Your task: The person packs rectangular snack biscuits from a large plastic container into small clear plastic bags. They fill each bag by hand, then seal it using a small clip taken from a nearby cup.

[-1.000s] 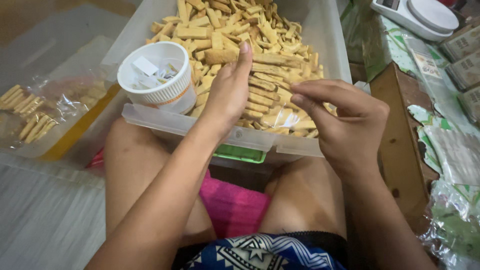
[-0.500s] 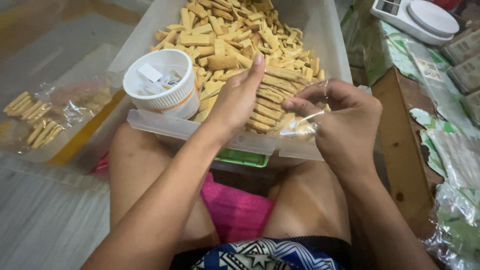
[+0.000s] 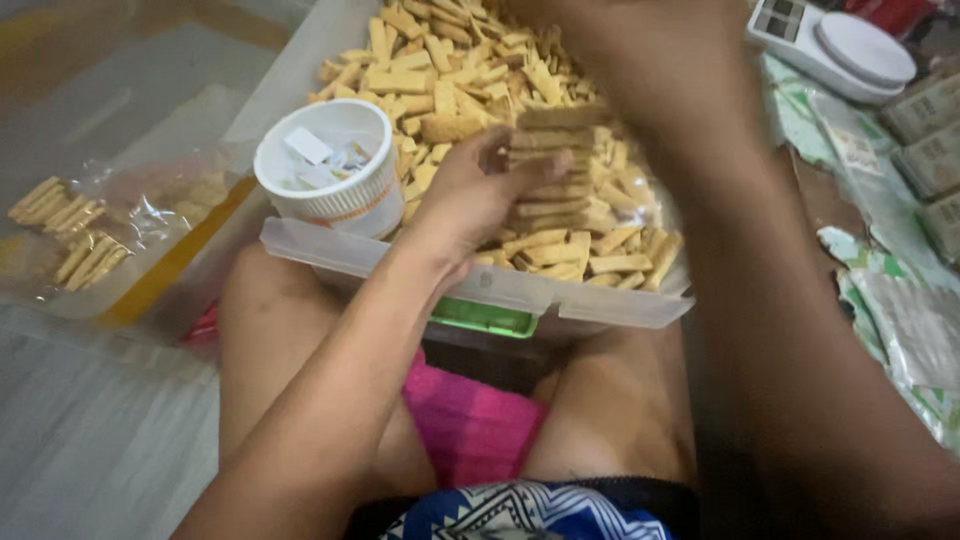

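Observation:
A clear plastic bin point(image 3: 480, 285) rests on my lap, full of tan biscuit sticks point(image 3: 450, 60). My left hand point(image 3: 465, 200) is inside its near end. It grips a neat stack of biscuit sticks point(image 3: 550, 160), which appears to sit in thin clear plastic. My right hand point(image 3: 640, 60) is stretched over the far part of the bin, blurred and dark, and its fingers are not clear. The right forearm crosses the right half of the view. A white paper cup point(image 3: 325, 170) holding small paper slips stands in the bin's near left corner, beside my left hand.
A white kitchen scale point(image 3: 835, 40) sits at the top right. Green and clear wrappers point(image 3: 900, 320) lie along the right side. A shallow clear tray with bagged sticks point(image 3: 70, 235) is on the left. A pink cloth point(image 3: 470, 420) covers my lap.
My right hand let go of the clear bag and swung up and away over the bin. My left hand closed around the stack of sticks, which now stands more upright.

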